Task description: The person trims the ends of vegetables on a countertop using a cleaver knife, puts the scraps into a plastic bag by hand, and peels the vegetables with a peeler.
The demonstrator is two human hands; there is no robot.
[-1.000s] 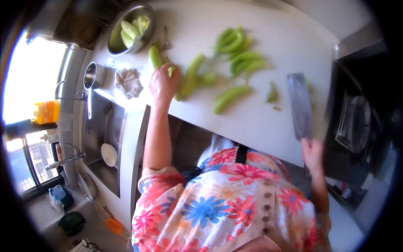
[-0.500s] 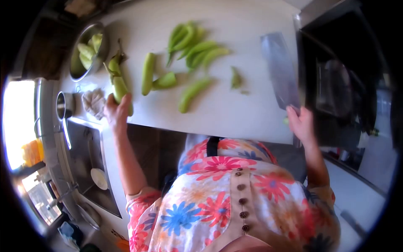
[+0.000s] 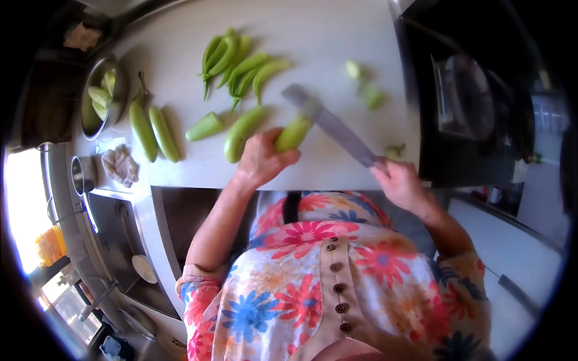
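My left hand (image 3: 262, 157) is closed around the near end of a light green eggplant (image 3: 292, 135), pressing it toward the white worktop. My right hand (image 3: 400, 183) grips the handle of a broad-bladed kitchen knife (image 3: 338, 127), whose blade slants across the eggplant's far end. Whether the blade has gone through is blurred. Right beside my left hand lies another eggplant (image 3: 244, 132), with a cut eggplant piece (image 3: 205, 127) farther left. Two blurred pale green pieces, a cut piece (image 3: 354, 69) and a second piece (image 3: 372, 95), are beyond the blade. A stem trimming (image 3: 394, 151) sits near my right hand.
Several long green peppers (image 3: 247, 66) are heaped toward the back. Two long eggplants, one with a stem (image 3: 142, 129), lie at the left. A metal bowl (image 3: 120, 99) of cut pieces, a crumpled cloth (image 3: 120, 166) and a small metal pot (image 3: 78, 174) stand along the left edge.
My left hand has let go of the stemmed eggplant at the left and moved right onto another. My right hand has brought the knife inward from the right edge, over the eggplant.
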